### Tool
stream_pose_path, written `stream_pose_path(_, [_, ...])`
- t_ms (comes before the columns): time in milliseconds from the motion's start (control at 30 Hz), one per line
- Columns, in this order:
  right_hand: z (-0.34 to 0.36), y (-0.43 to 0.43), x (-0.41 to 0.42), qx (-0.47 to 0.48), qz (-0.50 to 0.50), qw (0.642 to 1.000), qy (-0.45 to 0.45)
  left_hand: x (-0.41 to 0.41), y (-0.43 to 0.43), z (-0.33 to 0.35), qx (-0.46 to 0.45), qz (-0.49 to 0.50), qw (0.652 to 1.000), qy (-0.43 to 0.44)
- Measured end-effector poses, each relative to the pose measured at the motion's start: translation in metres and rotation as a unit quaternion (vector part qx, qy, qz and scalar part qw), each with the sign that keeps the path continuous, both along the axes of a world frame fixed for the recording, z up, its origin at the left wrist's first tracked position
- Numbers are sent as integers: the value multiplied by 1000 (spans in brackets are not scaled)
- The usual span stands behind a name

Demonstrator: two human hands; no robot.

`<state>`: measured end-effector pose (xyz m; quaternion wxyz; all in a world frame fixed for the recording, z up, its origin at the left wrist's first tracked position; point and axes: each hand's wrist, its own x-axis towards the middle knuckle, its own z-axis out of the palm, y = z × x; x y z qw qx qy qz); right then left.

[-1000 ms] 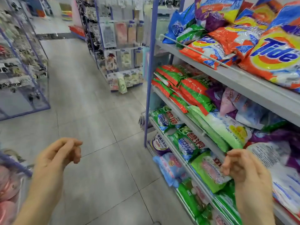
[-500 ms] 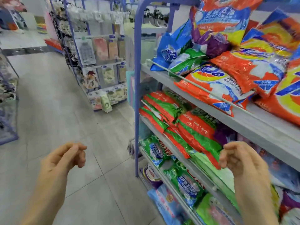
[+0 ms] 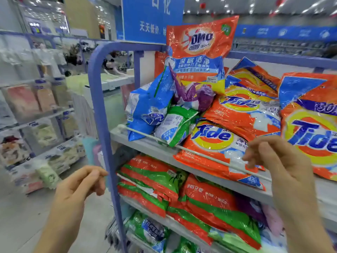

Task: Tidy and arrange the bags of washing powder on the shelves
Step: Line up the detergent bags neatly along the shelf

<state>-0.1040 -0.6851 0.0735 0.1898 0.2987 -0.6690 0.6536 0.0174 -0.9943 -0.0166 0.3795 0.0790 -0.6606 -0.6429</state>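
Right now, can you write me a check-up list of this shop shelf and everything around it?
Surface: grey metal top shelf, white rail rod along its front.
Job's things: tall orange OMO plastic bag stands upright at the back; orange Tide plastic bags lie overlapping, one overhangs the front.
Clutter: blue plastic bag, green-and-white plastic bag, crumpled purple plastic bag heaped at the left end.
Hands: left hand and right hand loosely curled, holding nothing.
Cables: nothing seen.
Surroundings: blue hanging sign above; blurred display rack across the aisle.
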Motion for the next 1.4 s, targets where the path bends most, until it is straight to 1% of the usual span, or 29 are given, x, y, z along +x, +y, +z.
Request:
stream_pose_path(100, [36, -44, -29, 60, -63, 995, 42, -28, -31, 17, -21, -39, 999, 10])
stream_pose_path(200, [60, -89, -64, 175, -140, 971, 83, -49, -51, 28, -23, -70, 997, 18])
stream_pose_path(267, [67, -117, -85, 265, -182, 940, 114, -60, -60, 35, -21, -96, 995, 22])
stream_pose_path(367, [70, -150, -113, 396, -229, 876, 155, -73, -68, 44, -9, -131, 991, 16])
stream_pose_path(400, [70, -157, -119, 428, -247, 855, 157, -76, -68, 46, -1, -139, 990, 20])
stream_pose_path(433, [69, -161, -125, 441, -268, 842, 156, -77, -69, 49, 5, -145, 989, 27])
stream_pose_path(567, [72, -163, -138, 395, -356, 830, 169, -85, -64, 58, 0, -172, 985, 34])
stream_pose_path(633, [81, -161, -141, 372, -380, 832, 157, -90, -59, 64, -27, -181, 983, 32])
stream_pose_path(667, [85, -159, -142, 360, -388, 835, 150, -93, -57, 67, -54, -183, 981, 30])
stream_pose_path(800, [103, -150, -144, 298, -431, 836, 163, -107, -49, 81, -222, -151, 962, 49])
stream_pose_path(867, [117, -141, -142, 241, -441, 848, 171, -114, -44, 87, -268, -155, 948, 66])
stream_pose_path(900, [124, -135, -142, 205, -434, 861, 167, -117, -41, 90, -275, -166, 944, 71])
stream_pose_path(1000, [149, -112, -136, 83, -394, 905, 136, -126, -31, 95, -273, -181, 940, 97])
stream_pose_path(1067, [163, -98, -127, 14, -377, 917, 130, -132, -22, 102, -242, -190, 945, 110])
stream_pose_path(1133, [172, -89, -113, -34, -368, 920, 127, -137, -9, 114, -197, -211, 950, 116])
stream_pose_path(1233, [170, -86, -84, -95, -355, 923, 117, -141, 26, 137, -165, -286, 936, 121])
stream_pose_path(1333, [158, -100, -48, -148, -297, 940, 81, -142, 72, 149, -130, -373, 912, 109])
stream_pose_path(1367, [153, -105, -36, -144, -257, 954, 61, -143, 83, 151, -109, -395, 906, 107])
stream_pose_path(1400, [150, -108, -25, -110, -207, 971, 38, -146, 93, 151, -89, -414, 899, 110])
